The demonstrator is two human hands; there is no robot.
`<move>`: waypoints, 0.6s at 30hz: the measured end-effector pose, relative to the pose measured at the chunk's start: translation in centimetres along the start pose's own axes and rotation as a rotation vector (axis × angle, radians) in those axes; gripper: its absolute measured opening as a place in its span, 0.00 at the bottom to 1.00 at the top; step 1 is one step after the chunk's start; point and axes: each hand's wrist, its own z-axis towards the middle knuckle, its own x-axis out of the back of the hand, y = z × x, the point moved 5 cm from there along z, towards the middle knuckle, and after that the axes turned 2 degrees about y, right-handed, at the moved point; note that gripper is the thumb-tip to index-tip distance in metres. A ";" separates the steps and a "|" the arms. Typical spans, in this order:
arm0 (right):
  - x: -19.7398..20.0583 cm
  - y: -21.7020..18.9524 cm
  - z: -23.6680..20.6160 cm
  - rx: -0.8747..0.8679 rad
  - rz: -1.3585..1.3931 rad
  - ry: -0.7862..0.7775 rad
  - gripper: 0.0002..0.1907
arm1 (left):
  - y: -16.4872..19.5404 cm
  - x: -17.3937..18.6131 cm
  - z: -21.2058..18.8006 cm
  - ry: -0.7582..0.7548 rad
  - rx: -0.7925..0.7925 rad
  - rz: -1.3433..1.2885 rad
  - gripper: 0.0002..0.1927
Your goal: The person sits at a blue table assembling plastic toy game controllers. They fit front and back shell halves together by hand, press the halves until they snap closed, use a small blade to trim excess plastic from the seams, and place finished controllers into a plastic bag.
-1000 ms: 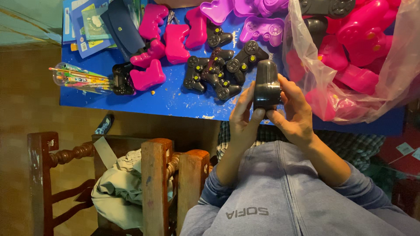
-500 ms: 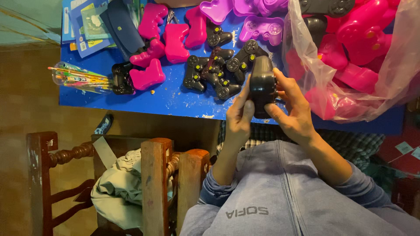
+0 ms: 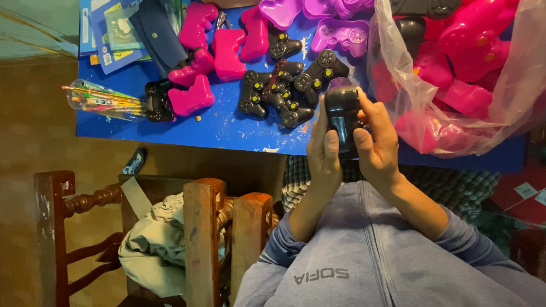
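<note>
Both my hands hold one black toy game controller shell (image 3: 343, 113) at the near edge of the blue table (image 3: 227, 128). My left hand (image 3: 323, 152) wraps its left side, thumb up along the edge. My right hand (image 3: 376, 142) grips the right side, fingers curled over the top. Just beyond lie several black controllers (image 3: 281, 91) in a heap. Pink controller shells (image 3: 213, 54) are spread further left.
A clear plastic bag (image 3: 460, 74) full of pink shells sits at the right. Purple shells (image 3: 324, 20) lie at the table's far side. A clear tube of sticks (image 3: 99, 101), blue cards and a dark pouch (image 3: 159, 37) are at the left. A wooden chair (image 3: 199, 244) with cloth stands below left.
My hands have lifted the black controller slightly up and toward the table, turning it upright between them. Both grips remain on it.
</note>
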 end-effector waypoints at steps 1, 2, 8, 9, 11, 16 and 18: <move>-0.1 0.0 0.0 0.004 0.018 0.009 0.36 | 0.0 -0.1 -0.1 0.020 -0.013 0.040 0.31; -0.1 0.0 0.1 0.010 0.034 0.017 0.36 | 0.0 -0.2 -0.2 0.021 -0.022 0.075 0.30; 0.4 -0.2 0.4 0.043 -0.150 0.031 0.36 | -0.5 0.6 0.7 -0.042 0.014 0.056 0.27; 0.5 -0.5 0.5 0.078 -0.205 0.017 0.36 | -0.8 0.9 0.8 -0.086 0.081 -0.049 0.28; 0.2 -1.6 0.4 0.269 -0.480 0.007 0.31 | -1.4 1.3 0.8 -0.115 0.200 -0.271 0.28; -0.2 -2.5 0.2 0.319 -0.421 0.037 0.31 | -3.4 2.5 0.7 0.057 0.427 -0.657 0.33; 0.5 -2.2 0.2 0.232 -0.240 0.125 0.33 | -3.8 2.7 0.8 -0.006 0.426 -0.776 0.32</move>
